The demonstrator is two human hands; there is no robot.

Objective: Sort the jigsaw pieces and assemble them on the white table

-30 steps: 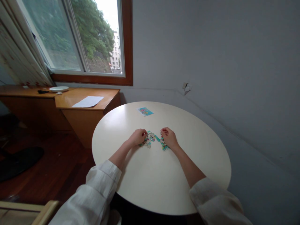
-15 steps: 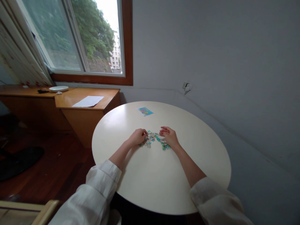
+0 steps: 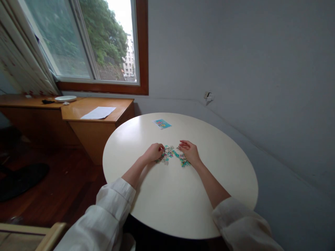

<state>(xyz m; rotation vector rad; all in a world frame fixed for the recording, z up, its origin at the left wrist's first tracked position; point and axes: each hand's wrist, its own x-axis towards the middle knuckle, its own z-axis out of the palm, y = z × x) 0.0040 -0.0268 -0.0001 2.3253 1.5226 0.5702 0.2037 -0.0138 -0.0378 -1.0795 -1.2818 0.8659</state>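
Small jigsaw puzzle pieces (image 3: 169, 152), mostly teal, pale and multicoloured, lie in a loose heap on a round white table (image 3: 170, 195). At the heap's left edge rests my left hand (image 3: 154, 152), its fingers curled and pressed together; what they hold, if anything, is hidden. A second cluster of pieces (image 3: 184, 161) lies to the right, partly under my right hand (image 3: 190, 152). That hand has its upper fingers stretched leftward, while its lower fingertips close on a pale puzzle piece (image 3: 177, 149) between the two clusters.
Farther back on the table lies a colourful blue picture card (image 3: 162, 123). A wooden desk (image 3: 123, 104) at the left bears a paper sheet (image 3: 98, 112) and a white plate (image 3: 65, 99). A wooden chair part (image 3: 52, 237) shows at the lower left.
The pale piece by my right fingertips has shifted slightly right, closer to that hand. My left hand stays nearly still at the heap.
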